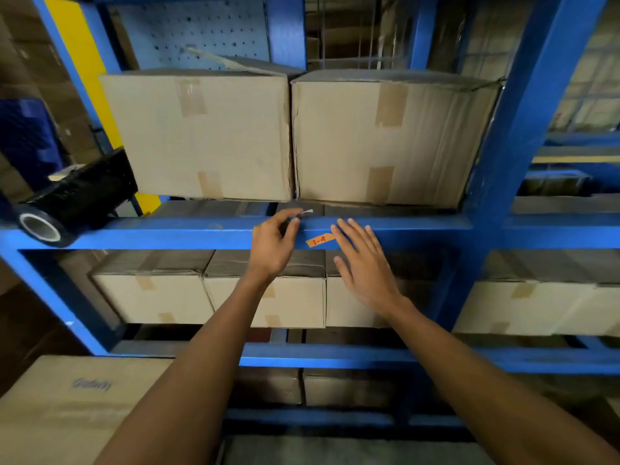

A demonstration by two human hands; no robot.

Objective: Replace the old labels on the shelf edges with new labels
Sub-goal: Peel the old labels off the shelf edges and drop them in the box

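Observation:
An orange label marked "1-4" in red sticks on the front edge of the blue shelf beam. My right hand is open and flat, fingers spread, its fingertips touching the label's right end. My left hand is just left of the label, with thumb and fingers pinched on a small white paper strip that pokes up above the beam.
Two taped cardboard boxes stand on the shelf above the beam, more boxes on the shelf below. A black film roll lies on the beam's left end. A blue upright post rises at right. Another carton stands bottom left.

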